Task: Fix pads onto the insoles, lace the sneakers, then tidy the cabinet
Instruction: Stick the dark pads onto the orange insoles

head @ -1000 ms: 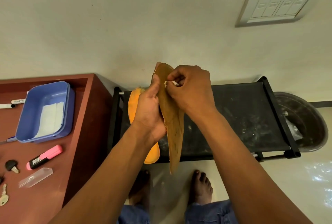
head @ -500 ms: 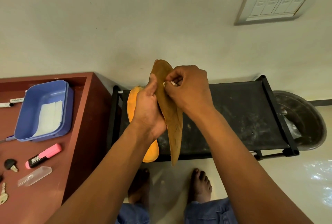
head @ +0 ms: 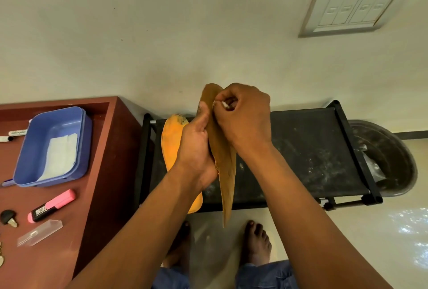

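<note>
I hold a brown insole upright over the black rack. My left hand grips its left edge, thumb pressed near the top. My right hand is curled at the insole's upper part and pinches a small white piece against it. What the white piece is I cannot tell. A second, orange insole lies flat on the rack behind my left hand, partly hidden by it.
A reddish-brown cabinet top at the left carries a blue tray with white sheets, a pink highlighter, a clear plastic case, a key and markers. A dark round bin stands right of the rack. Bare feet show below.
Both hands and the brown insole stayed almost in place; my right fingers worked slightly at the white piece near the insole's top.
</note>
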Motion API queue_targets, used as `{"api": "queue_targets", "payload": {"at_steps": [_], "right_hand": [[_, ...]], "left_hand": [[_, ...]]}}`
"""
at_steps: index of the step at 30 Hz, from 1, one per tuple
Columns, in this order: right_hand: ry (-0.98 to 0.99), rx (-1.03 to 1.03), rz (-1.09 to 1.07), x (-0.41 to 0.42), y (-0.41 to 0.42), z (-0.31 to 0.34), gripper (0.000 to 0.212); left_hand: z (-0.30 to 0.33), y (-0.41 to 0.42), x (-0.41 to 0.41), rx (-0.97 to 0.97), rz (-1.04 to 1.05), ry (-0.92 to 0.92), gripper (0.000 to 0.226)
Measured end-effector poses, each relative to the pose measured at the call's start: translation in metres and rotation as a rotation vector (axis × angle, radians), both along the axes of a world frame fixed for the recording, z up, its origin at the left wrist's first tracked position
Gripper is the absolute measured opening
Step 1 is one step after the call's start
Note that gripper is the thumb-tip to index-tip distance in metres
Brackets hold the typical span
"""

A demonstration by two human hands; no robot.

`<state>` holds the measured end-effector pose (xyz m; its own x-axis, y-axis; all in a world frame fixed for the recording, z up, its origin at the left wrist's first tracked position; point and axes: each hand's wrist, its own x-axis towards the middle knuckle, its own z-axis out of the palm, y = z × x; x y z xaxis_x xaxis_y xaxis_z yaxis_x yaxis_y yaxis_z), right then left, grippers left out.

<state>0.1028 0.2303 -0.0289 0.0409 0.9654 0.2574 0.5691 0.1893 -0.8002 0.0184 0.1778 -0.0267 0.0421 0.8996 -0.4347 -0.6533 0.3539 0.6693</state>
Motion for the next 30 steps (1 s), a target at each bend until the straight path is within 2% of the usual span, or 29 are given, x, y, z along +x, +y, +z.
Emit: {"api": "queue_targets", "payload": {"at_steps": [3, 6, 11, 14, 21, 27, 30], "right_hand": [[0.040, 0.061, -0.129, 0.012, 0.005, 0.001, 0.005], [0.105, 0.019, -0.151, 0.018, 0.008, 0.006, 0.004], [0.147, -0.189, 0.125, 0.013, 0.006, 0.011, 0.002], [0.118, -0.116, 0.116, 0.003, 0.001, 0.006, 0.001], [0.313, -0.035, -0.219, 0.020, 0.013, 0.006, 0.005], [0.251, -0.042, -0.057, 0.014, 0.009, 0.006, 0.006], [0.236, -0.019, -0.078, 0.012, 0.008, 0.007, 0.006]], "left_hand": [[0.004, -0.003, 0.005, 0.018, -0.077, 0.041, 0.050], [0.005, -0.002, 0.002, 0.020, -0.095, 0.042, 0.050], [0.002, 0.004, -0.013, 0.008, 0.006, -0.030, 0.056], [0.004, 0.005, -0.018, 0.014, 0.029, -0.024, 0.055], [0.001, 0.003, -0.012, -0.003, -0.078, -0.023, 0.056], [-0.002, 0.005, -0.019, -0.014, -0.103, 0.003, 0.054], [-0.001, 0.006, -0.023, -0.022, -0.102, 0.029, 0.052]]}}
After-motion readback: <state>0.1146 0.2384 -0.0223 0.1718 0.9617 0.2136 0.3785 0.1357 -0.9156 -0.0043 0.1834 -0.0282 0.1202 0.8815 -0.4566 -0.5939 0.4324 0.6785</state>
